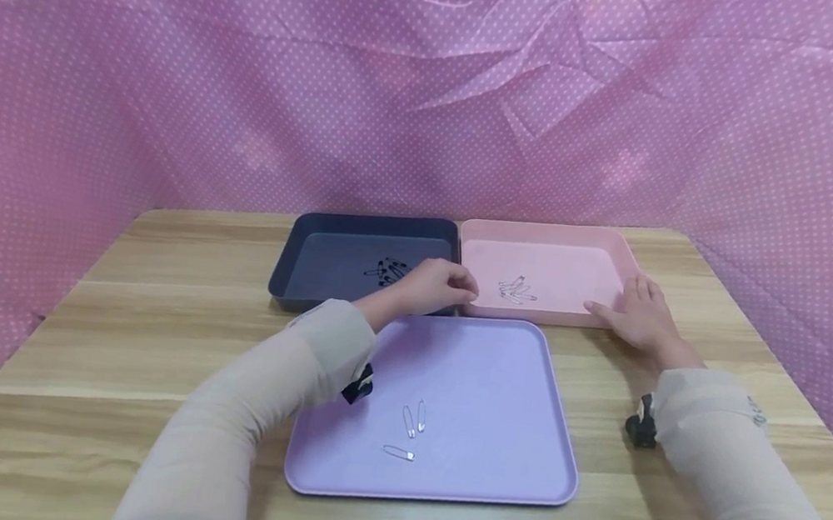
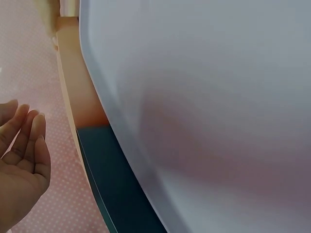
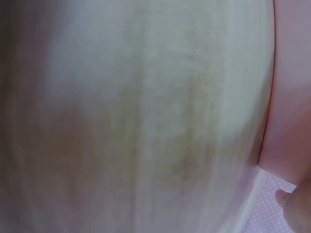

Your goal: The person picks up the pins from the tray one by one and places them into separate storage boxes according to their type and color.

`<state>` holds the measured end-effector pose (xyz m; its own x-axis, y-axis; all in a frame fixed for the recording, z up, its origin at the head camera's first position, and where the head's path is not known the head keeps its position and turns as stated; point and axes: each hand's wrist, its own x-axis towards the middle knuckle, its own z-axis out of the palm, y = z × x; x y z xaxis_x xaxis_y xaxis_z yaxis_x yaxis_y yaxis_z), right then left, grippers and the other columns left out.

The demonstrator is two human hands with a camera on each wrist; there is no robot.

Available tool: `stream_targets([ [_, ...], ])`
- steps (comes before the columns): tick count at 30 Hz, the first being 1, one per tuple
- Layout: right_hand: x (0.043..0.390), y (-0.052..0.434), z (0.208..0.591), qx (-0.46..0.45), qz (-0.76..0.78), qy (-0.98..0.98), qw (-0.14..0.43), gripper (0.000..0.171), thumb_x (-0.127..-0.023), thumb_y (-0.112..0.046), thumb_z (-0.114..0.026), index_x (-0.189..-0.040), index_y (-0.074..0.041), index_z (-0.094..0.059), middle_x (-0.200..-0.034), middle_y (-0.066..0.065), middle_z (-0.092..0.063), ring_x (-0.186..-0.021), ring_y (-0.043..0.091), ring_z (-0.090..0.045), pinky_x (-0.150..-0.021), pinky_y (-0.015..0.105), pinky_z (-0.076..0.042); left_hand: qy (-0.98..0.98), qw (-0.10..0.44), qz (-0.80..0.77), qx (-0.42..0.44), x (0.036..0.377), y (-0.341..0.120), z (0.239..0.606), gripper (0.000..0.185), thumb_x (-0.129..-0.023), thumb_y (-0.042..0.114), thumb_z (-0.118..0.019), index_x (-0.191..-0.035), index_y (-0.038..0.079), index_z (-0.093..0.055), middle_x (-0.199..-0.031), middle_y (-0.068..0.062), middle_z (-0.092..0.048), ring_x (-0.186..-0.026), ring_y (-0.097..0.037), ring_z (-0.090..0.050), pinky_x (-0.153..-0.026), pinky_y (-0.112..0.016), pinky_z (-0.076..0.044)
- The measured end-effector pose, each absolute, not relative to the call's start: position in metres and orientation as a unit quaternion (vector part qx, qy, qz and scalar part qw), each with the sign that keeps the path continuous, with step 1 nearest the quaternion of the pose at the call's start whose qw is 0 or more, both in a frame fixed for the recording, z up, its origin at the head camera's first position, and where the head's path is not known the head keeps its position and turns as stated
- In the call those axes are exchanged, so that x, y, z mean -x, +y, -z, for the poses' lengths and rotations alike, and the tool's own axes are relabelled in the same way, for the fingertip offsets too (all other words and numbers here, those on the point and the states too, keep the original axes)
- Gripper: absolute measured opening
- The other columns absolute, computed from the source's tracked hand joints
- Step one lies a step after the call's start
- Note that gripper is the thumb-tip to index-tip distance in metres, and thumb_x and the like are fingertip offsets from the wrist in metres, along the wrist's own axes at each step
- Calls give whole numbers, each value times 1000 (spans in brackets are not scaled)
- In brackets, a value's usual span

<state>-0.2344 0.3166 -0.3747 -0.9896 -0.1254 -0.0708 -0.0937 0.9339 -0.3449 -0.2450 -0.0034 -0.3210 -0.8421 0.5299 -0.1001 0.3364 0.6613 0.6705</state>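
My left hand (image 1: pixel 459 287) hovers at the far edge of the lilac tray (image 1: pixel 502 385), where the dark blue tray (image 1: pixel 296 261) and the pink tray (image 1: pixel 574 263) meet. In the left wrist view the left hand (image 2: pixel 24 145) shows a bare palm with relaxed fingers holding nothing. My right hand (image 1: pixel 630 306) rests with spread, straight fingers on the pink tray's near right corner. Black safety pins (image 1: pixel 388 271) lie in the dark tray and silver safety pins (image 1: pixel 516 290) in the pink one. Three silver pins (image 1: pixel 412 420) lie on the lilac tray.
The trays sit on a wooden table (image 1: pixel 153 335) enclosed by a pink dotted cloth (image 1: pixel 177 86) on three sides. Bare wood lies left and right of the trays. The right wrist view is blurred: wood (image 3: pixel 136 116) and the pink tray's edge (image 3: pixel 291 87).
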Motion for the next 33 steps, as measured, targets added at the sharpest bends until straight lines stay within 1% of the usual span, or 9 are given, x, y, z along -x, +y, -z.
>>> stream_targets([
  [5,234,316,375,54,174,982,44,99,-83,-59,-33,-125,21,6,-130,38,13,-121,47,10,-97,51,5,893,146,-323,-278,234,-19,321,17,-85,19,-56,-97,9,-63,-89,5,-61,-83,-8,-53,-74,-22,-42],
  [8,234,315,374,55,172,983,40,98,-83,-59,-33,-125,21,5,-130,38,11,-120,48,8,-97,52,5,884,152,-315,-309,226,-28,323,18,-84,17,-57,-98,7,-63,-90,4,-60,-84,-8,-53,-75,-21,-42],
  [13,233,315,374,59,169,983,35,98,-83,-58,-33,-125,22,4,-130,39,9,-121,48,6,-97,51,4,865,181,-311,-348,214,-44,328,20,-82,15,-59,-99,5,-62,-90,1,-61,-82,-9,-53,-73,-20,-42],
  [18,232,316,374,61,169,983,39,97,-83,-58,-32,-125,22,4,-130,39,11,-121,47,8,-97,51,5,843,204,-312,-387,203,-59,335,20,-78,5,-60,-98,3,-62,-92,-6,-62,-79,-9,-53,-71,-20,-43],
  [22,235,319,374,68,164,983,44,97,-84,-58,-32,-125,22,4,-130,39,11,-121,47,8,-97,50,5,824,235,-319,-405,197,-65,342,22,-75,4,-64,-97,2,-62,-91,-6,-61,-79,-8,-53,-70,-20,-44],
  [27,240,322,372,77,164,983,41,96,-84,-57,-32,-125,23,2,-129,40,8,-121,48,6,-97,50,5,815,252,-308,-420,190,-68,348,20,-74,5,-66,-93,3,-63,-87,-2,-61,-76,-6,-53,-70,-19,-44],
  [33,247,326,370,86,164,982,39,96,-84,-57,-32,-124,24,1,-129,40,7,-120,49,5,-97,51,4,823,267,-284,-412,184,-65,353,14,-73,5,-67,-86,7,-64,-79,5,-60,-71,-3,-51,-67,-18,-44],
])
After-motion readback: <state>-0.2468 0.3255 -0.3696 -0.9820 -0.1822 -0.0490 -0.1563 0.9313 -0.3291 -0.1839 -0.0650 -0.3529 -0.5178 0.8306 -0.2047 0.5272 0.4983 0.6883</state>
